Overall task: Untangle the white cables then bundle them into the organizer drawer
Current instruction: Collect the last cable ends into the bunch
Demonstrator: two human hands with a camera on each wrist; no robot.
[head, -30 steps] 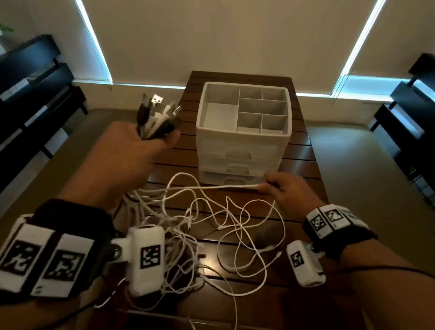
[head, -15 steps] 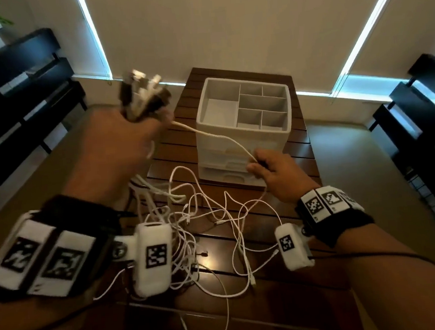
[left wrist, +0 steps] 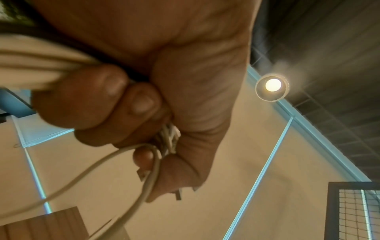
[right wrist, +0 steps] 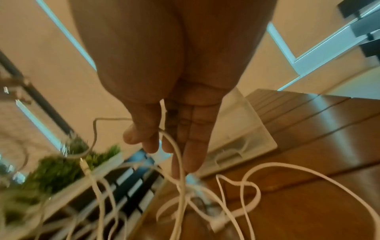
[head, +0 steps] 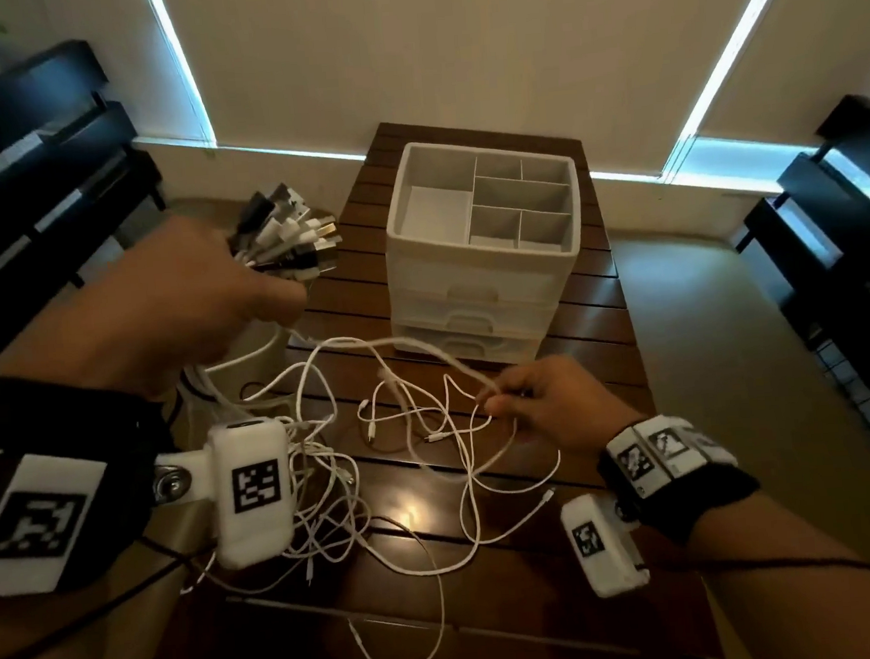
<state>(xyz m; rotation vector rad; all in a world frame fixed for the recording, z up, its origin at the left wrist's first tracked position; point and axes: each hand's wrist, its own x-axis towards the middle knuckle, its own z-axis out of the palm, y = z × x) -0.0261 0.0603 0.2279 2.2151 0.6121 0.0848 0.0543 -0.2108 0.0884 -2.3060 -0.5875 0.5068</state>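
Cables [head: 329,470] (tangled) in both hands [head: 199,299]

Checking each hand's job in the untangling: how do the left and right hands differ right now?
The left hand is raised beside the organizer, fist wrapped round a bunch of cable plugs. The right hand sits low over the table, fingers nearly straight, with a single cable running between them. Both touch white cables.

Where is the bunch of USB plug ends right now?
In the head view, the USB plug ends stick up from the left hand, raised at the table's left edge, left of the white organizer.
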